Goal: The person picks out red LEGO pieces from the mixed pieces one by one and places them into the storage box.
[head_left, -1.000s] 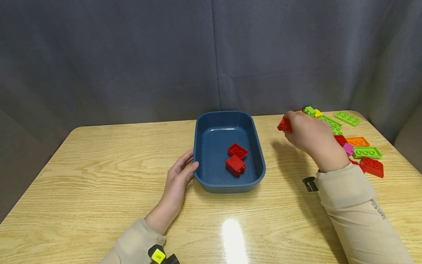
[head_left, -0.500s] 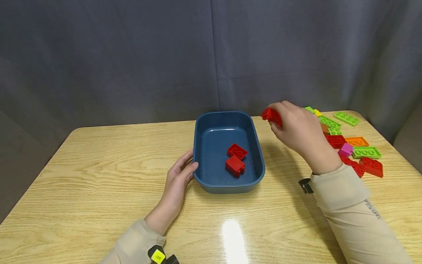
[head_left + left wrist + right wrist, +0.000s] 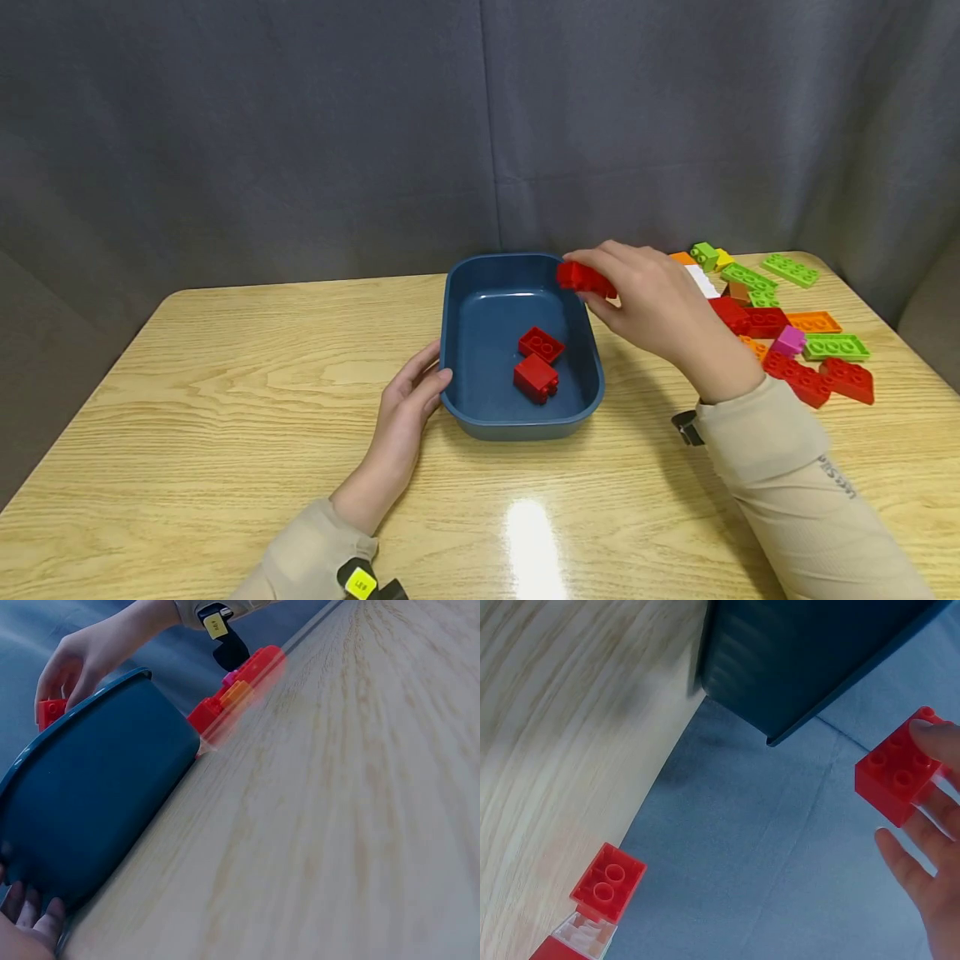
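A blue plastic bin [image 3: 487,333] stands mid-table with two red toy bricks inside, one showing its hollow underside [image 3: 540,344], the other a closer brick [image 3: 536,377] lying on its side. My left hand [image 3: 397,417] holds the bin's left side, thumb on the rim and fingers against the outer wall; its fingertips [image 3: 34,907] show in the left wrist view. Above the bin's back right rim, my right hand [image 3: 645,308] grips another red toy brick [image 3: 583,279] between thumb and fingers. In the right wrist view this studded brick [image 3: 896,771] is plainly seen.
Loose toy bricks lie on the right of the wooden table [image 3: 285,375]: red bricks [image 3: 847,379], green plates [image 3: 835,347], an orange plate [image 3: 813,322], a magenta brick [image 3: 788,342], a white piece [image 3: 702,281] and others. A grey curtain [image 3: 337,142] hangs behind.
My right hand has carried the red toy brick leftward, from near the pile to the bin's right rim. The left hand and the bin have stayed put.
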The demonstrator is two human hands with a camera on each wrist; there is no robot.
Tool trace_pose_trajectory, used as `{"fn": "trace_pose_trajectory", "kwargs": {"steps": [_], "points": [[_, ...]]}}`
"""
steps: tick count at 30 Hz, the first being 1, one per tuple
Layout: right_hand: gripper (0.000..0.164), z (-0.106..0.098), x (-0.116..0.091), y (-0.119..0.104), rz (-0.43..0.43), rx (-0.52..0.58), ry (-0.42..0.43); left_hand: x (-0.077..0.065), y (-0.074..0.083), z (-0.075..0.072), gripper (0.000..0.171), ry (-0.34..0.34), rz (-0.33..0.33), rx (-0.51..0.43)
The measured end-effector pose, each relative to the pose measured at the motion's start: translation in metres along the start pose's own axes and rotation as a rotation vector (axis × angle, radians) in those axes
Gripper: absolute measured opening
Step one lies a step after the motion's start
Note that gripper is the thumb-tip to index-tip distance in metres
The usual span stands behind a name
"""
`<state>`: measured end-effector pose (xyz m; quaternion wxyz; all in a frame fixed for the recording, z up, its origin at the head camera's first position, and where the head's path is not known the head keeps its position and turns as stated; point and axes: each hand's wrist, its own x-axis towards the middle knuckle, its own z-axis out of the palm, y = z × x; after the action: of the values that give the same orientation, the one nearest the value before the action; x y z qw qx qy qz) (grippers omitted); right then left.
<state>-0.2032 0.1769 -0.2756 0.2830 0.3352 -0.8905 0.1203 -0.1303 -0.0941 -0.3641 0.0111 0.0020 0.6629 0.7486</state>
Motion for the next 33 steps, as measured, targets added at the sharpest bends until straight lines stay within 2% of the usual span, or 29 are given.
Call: {"fn": "trace_pose_trajectory", "kwargs": {"steps": [11, 21, 33], "points": [[0.049, 0.006, 0.002, -0.010, -0.028, -0.004, -0.061, 0.000, 0.000, -0.001, 0.049, -0.007, 0.006, -0.006], [0.047, 0.017, 0.003, -0.019, -0.108, 0.025, -0.125, 0.000, 0.001, -0.001, 0.049, -0.008, 0.003, -0.004], [0.048, 0.024, 0.003, -0.027, -0.101, 0.019, -0.202, 0.000, 0.000, 0.000, 0.049, -0.006, 0.002, -0.007]]}}
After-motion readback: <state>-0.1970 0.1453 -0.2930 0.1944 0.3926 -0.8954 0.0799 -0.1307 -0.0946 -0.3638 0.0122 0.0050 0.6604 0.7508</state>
